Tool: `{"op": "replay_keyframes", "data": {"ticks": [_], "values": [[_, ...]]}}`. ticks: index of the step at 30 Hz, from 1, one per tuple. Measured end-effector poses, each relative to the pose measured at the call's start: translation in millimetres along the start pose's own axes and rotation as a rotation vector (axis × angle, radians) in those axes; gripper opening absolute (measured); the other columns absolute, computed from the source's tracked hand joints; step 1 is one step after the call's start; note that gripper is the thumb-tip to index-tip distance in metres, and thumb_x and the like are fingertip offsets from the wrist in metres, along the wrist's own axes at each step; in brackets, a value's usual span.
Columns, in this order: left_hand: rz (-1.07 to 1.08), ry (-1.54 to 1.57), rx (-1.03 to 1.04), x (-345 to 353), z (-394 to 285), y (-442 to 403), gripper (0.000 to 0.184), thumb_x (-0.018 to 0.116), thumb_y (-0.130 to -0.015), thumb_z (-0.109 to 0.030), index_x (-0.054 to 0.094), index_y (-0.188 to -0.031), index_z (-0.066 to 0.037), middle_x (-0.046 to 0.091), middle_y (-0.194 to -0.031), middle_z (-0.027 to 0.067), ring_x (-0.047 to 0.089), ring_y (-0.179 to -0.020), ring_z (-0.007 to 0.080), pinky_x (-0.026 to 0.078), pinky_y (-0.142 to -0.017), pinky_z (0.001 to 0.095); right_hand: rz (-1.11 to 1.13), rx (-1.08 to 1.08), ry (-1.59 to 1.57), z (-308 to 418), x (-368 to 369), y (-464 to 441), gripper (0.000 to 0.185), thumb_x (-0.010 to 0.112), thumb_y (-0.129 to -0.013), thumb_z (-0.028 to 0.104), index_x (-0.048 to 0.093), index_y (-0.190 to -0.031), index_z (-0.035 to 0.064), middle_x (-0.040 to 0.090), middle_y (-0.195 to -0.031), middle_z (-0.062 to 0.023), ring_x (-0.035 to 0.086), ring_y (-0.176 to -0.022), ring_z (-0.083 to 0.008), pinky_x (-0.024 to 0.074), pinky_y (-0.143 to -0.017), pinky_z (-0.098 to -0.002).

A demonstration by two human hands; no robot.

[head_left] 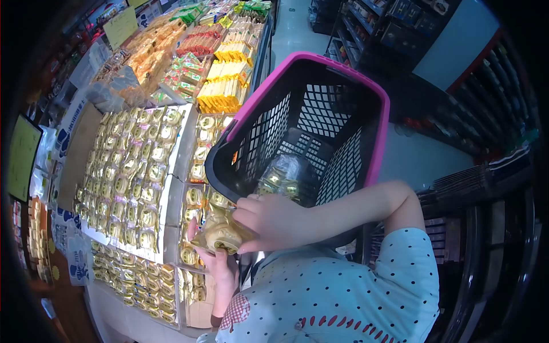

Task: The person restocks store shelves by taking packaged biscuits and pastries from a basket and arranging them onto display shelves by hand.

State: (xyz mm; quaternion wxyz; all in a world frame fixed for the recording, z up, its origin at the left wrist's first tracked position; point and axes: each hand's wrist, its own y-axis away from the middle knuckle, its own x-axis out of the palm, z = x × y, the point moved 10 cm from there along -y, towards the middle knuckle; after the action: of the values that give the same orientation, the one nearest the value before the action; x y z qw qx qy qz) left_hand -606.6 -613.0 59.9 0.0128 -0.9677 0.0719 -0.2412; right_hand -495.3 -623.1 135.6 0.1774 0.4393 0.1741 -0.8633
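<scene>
My left hand (pixel 220 268) is closed on gold-wrapped round pastries (pixel 224 235), its thumb against the front one. From the other side my right hand (pixel 263 220) grips the same packets, its fingers curled over their upper edge. Both hands are just below a black shopping basket (pixel 372 143) with a pink rim. Inside the basket, at the bottom, lies a clear plastic bag (pixel 284 171) with similar gold packets. To the left, rows of the same gold-wrapped pastries (pixel 128 166) fill a display tray.
Yellow packets (pixel 223 86), red packets (pixel 200 40) and green packets (pixel 191 12) stand in bins farther back. A narrow tray divider (pixel 174 200) runs left of my hands. Dark shelves (pixel 366 28) stand beyond the aisle floor (pixel 291 28); more racks line the right side.
</scene>
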Motion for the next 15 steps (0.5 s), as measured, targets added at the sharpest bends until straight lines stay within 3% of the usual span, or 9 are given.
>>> {"op": "replay_keyframes", "data": {"ticks": [3,5,6,9,10,12,13,14,15], "values": [[-0.039,0.014,0.032,-9.4,0.2,3.5,0.089,0.067,-0.073,-0.048,0.019,-0.136,-0.008,0.047,-0.115,0.0141,0.050,-0.105,0.0242,0.040,-0.092,0.0365,-0.181,-0.184,0.001,17.8,-8.4,-0.6,0.051,0.066,-0.073,0.038,0.049,-0.104,0.0024,0.054,-0.090,-0.0135,0.057,-0.072,-0.0324,0.0460,-0.065,-0.0398],[-0.031,0.041,0.016,-13.4,4.4,5.9,0.089,0.067,-0.074,-0.047,0.015,-0.136,-0.010,0.046,-0.117,0.0156,0.049,-0.107,0.0256,0.039,-0.092,0.0376,-0.123,-0.035,-0.339,4.1,-1.9,-7.2,0.041,0.069,-0.073,0.030,0.050,-0.097,0.0029,0.055,-0.087,-0.0119,0.057,-0.072,-0.0262,0.0456,-0.062,-0.0353],[-0.044,0.101,0.011,-14.8,6.0,6.0,0.086,0.064,-0.076,-0.050,0.016,-0.136,-0.010,0.045,-0.119,0.0156,0.048,-0.108,0.0265,0.037,-0.093,0.0390,-0.119,-0.035,-0.352,5.7,-4.6,-9.7,0.041,0.069,-0.073,0.030,0.050,-0.097,0.0029,0.055,-0.087,-0.0119,0.057,-0.072,-0.0262,0.0456,-0.062,-0.0353],[-0.066,0.206,0.028,-24.4,7.6,3.9,0.074,0.054,-0.082,-0.049,0.019,-0.134,-0.010,0.043,-0.122,0.0153,0.046,-0.112,0.0287,0.033,-0.097,0.0422,0.072,0.219,-0.589,-19.1,3.0,-16.9,0.037,0.072,-0.072,0.024,0.051,-0.095,0.0036,0.055,-0.078,-0.0060,0.056,-0.070,-0.0131,0.0446,-0.059,-0.0267],[-0.149,0.260,0.021,-34.3,8.8,1.8,0.063,0.049,-0.086,-0.043,0.025,-0.133,-0.008,0.045,-0.121,0.0137,0.046,-0.111,0.0268,0.034,-0.096,0.0408,-0.121,0.099,-0.598,-25.6,-16.7,-22.0,0.037,0.073,-0.071,0.023,0.051,-0.094,0.0038,0.055,-0.078,-0.0047,0.055,-0.068,-0.0120,0.0450,-0.060,-0.0253],[-0.188,0.223,0.038,-53.7,7.5,-2.7,0.045,0.046,-0.090,-0.027,0.034,-0.128,-0.006,0.046,-0.119,0.0124,0.046,-0.109,0.0244,0.038,-0.092,0.0390,-0.219,0.173,-0.658,-65.9,-39.8,-19.1,0.035,0.074,-0.070,0.016,0.051,-0.094,0.0038,0.055,-0.085,-0.0028,0.054,-0.074,-0.0093,0.0455,-0.064,-0.0242],[-0.191,0.210,0.032,-64.8,8.9,-4.0,0.045,0.046,-0.090,-0.027,0.034,-0.128,-0.006,0.046,-0.119,0.0124,0.046,-0.109,0.0244,0.038,-0.092,0.0390,-0.331,0.168,-0.533,-84.9,-59.8,-19.2,0.034,0.073,-0.072,0.013,0.050,-0.096,0.0036,0.056,-0.088,-0.0037,0.054,-0.074,-0.0079,0.0447,-0.066,-0.0226],[-0.278,0.111,0.014,-82.6,11.0,-2.2,0.048,0.050,-0.087,-0.023,0.032,-0.129,-0.007,0.044,-0.120,0.0144,0.045,-0.110,0.0263,0.036,-0.093,0.0415,-0.285,0.314,-0.840,-119.2,-52.1,-19.9,0.035,0.070,-0.073,0.009,0.049,-0.099,0.0024,0.057,-0.089,-0.0050,0.055,-0.076,-0.0074,0.0440,-0.068,-0.0209],[-0.364,0.011,-0.004,-97.5,11.8,0.5,0.052,0.054,-0.083,-0.020,0.031,-0.129,-0.008,0.042,-0.121,0.0164,0.044,-0.111,0.0283,0.035,-0.095,0.0440,-0.279,0.366,-0.809,-153.8,-50.8,-20.2,0.038,0.069,-0.073,0.007,0.048,-0.104,0.0018,0.058,-0.084,-0.0037,0.057,-0.077,-0.0078,0.0448,-0.068,-0.0209]]}}
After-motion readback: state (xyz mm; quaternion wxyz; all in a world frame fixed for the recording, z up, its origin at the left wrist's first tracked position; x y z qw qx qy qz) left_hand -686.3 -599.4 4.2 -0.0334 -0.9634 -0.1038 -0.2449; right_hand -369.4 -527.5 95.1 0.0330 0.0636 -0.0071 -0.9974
